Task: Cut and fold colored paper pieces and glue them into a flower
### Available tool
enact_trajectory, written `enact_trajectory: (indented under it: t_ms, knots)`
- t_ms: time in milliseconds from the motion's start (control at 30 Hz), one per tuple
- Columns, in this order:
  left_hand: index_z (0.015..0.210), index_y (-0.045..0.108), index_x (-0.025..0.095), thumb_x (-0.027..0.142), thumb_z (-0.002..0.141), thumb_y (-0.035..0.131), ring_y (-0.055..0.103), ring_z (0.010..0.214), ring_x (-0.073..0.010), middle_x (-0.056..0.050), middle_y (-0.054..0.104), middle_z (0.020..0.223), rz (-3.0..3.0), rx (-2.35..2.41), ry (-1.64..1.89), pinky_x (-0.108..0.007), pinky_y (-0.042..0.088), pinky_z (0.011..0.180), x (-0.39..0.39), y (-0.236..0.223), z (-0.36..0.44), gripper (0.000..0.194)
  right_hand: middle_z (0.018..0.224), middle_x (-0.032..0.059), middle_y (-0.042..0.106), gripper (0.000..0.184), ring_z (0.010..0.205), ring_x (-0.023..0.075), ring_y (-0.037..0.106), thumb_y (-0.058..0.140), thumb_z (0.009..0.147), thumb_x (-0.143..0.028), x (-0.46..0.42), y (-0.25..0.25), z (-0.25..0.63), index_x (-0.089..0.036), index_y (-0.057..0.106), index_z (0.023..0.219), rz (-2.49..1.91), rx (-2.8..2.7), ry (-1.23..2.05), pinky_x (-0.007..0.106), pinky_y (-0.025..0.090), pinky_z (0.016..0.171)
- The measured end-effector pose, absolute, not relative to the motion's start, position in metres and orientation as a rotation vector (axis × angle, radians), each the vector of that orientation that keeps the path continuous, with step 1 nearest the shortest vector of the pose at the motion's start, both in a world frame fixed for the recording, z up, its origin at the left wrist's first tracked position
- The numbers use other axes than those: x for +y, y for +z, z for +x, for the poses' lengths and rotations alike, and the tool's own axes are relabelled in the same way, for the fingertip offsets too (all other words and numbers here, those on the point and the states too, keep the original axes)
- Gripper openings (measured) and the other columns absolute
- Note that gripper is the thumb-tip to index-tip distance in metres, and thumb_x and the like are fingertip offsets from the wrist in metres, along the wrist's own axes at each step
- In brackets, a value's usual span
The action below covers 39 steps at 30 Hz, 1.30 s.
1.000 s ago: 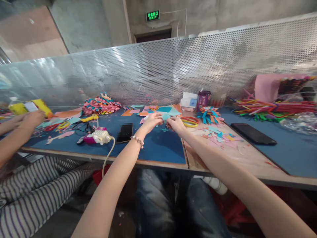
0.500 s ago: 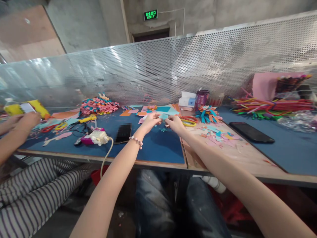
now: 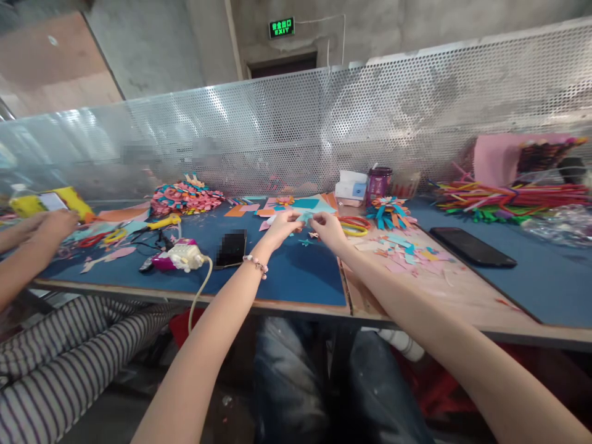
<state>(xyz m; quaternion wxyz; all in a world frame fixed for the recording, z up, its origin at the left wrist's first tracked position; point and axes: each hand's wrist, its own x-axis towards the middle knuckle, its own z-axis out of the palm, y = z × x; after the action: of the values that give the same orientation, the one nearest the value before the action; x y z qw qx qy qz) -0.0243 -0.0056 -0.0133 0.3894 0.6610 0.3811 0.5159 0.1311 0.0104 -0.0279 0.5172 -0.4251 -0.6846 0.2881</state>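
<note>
A small light-blue piece of paper is held between my two hands, just above the blue table mat. My left hand, with a beaded bracelet at the wrist, pinches its left side. On the right side, my right hand grips it with closed fingertips. Below the hands a small teal paper cutout lies on the mat. Scissors with yellow and red handles rest just right of my right hand. Behind my hands are teal and orange paper sheets.
A phone and a power strip lie to the left, another phone to the right. Paper scraps cover the bare wood. A purple cup stands behind. A co-worker's hands are at far left.
My hands stay in nearly the same place. The light-blue paper between the fingertips appears turned or folded slightly, and my right fingers have shifted a little.
</note>
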Motion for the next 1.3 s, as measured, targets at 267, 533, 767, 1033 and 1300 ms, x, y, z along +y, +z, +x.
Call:
enact_trajectory:
  t_ms: [267, 533, 767, 1033, 1300]
  knots:
    - [0.095, 0.067, 0.014, 0.019, 0.077, 0.059, 0.062, 0.079, -0.0137, -0.009, 0.067, 0.099, 1.638, 0.845, 1.259, -0.026, 0.047, 0.072, -0.0042, -0.0135, -0.0258, 0.021, 0.069, 0.0005, 0.059, 0.035, 0.055, 0.0097, 0.052, 0.046, 0.087, -0.046, 0.0095, -0.0257, 0.1291, -0.015, 0.060, 0.081, -0.853, -1.602, 0.815, 0.019, 0.040, 0.048]
    - [0.087, 0.065, 0.013, 0.011, 0.074, 0.054, 0.060, 0.072, -0.0121, -0.006, 0.066, 0.086, 1.614, 0.860, 1.205, -0.025, 0.044, 0.066, -0.0034, -0.0143, -0.0253, 0.018, 0.073, -0.0008, 0.058, 0.021, 0.056, 0.0091, 0.051, 0.064, 0.077, -0.032, 0.0122, -0.0272, 0.1307, -0.015, 0.058, 0.088, -0.923, -1.613, 0.812, 0.018, 0.041, 0.045]
    - [0.085, 0.062, 0.013, 0.014, 0.073, 0.059, 0.058, 0.073, -0.0130, -0.005, 0.062, 0.083, 1.623, 0.873, 1.174, -0.026, 0.046, 0.066, -0.0031, -0.0165, -0.0258, 0.013, 0.069, -0.0027, 0.055, 0.020, 0.050, 0.0074, 0.048, 0.065, 0.075, -0.026, 0.0122, -0.0271, 0.1321, -0.014, 0.060, 0.090, -0.935, -1.596, 0.861, 0.018, 0.040, 0.040]
    - [0.103, 0.063, 0.014, 0.020, 0.076, 0.063, 0.057, 0.073, -0.0123, -0.008, 0.065, 0.091, 1.742, 0.841, 1.201, -0.024, 0.044, 0.064, -0.0007, -0.0174, -0.0262, 0.027, 0.073, 0.0010, 0.061, 0.014, 0.055, 0.0085, 0.053, 0.058, 0.078, -0.024, 0.0106, -0.0227, 0.1350, -0.014, 0.064, 0.086, -1.004, -1.447, 1.059, 0.016, 0.039, 0.040]
    - [0.115, 0.051, 0.016, 0.017, 0.074, 0.067, 0.058, 0.067, -0.0113, -0.006, 0.065, 0.088, 1.710, 0.879, 1.290, -0.024, 0.043, 0.061, -0.0004, -0.0190, -0.0254, 0.044, 0.074, 0.0034, 0.063, 0.011, 0.056, 0.0090, 0.053, 0.061, 0.071, -0.021, 0.0134, -0.0251, 0.1364, -0.012, 0.064, 0.076, -0.937, -1.374, 1.172, 0.017, 0.039, 0.041]
